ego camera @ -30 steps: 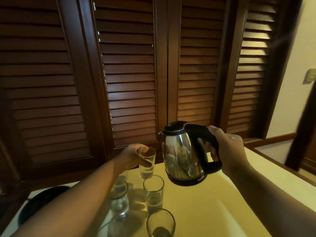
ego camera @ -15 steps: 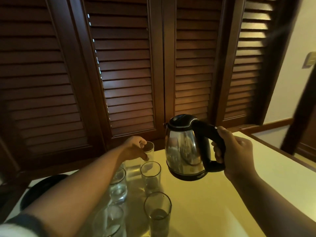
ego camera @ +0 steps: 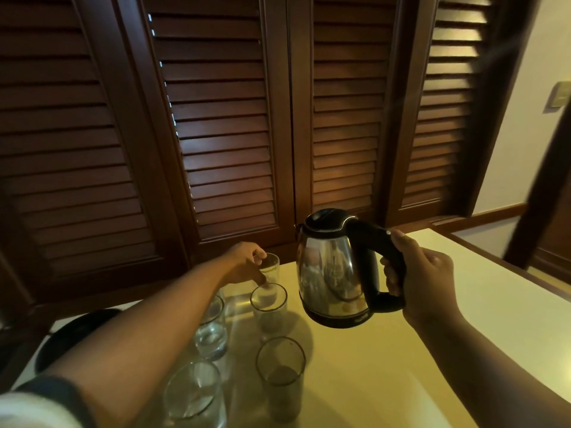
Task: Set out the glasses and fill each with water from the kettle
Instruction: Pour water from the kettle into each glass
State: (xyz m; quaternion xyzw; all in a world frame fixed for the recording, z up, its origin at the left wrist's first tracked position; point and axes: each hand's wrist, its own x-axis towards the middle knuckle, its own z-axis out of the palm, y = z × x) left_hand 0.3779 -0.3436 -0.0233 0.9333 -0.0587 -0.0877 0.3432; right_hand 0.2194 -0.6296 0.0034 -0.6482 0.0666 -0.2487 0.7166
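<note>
item: our left hand (ego camera: 245, 263), at the far glass (ego camera: 272, 268) on the table (ego camera: 401, 350). fingers (ego camera: 259, 254) curl round the rim and near wall of the glass, thumb low on its side; the glass stands upright at the back of the group, near the shutters (ego camera: 228, 134).

item: our right hand (ego camera: 423, 279), closed round the black handle of the kettle (ego camera: 335, 270). we hold the kettle clear of the table, roughly upright, spout toward the far glass, just right of it.

item: four more glasses. second glass (ego camera: 268, 307) stands just in front of the far one; left glass (ego camera: 213, 329) is partly behind our forearm; near glass (ego camera: 281, 378) and front-left glass (ego camera: 193, 393) stand closest to us.

item: black disc (ego camera: 71, 332), at the table's left edge.
</note>
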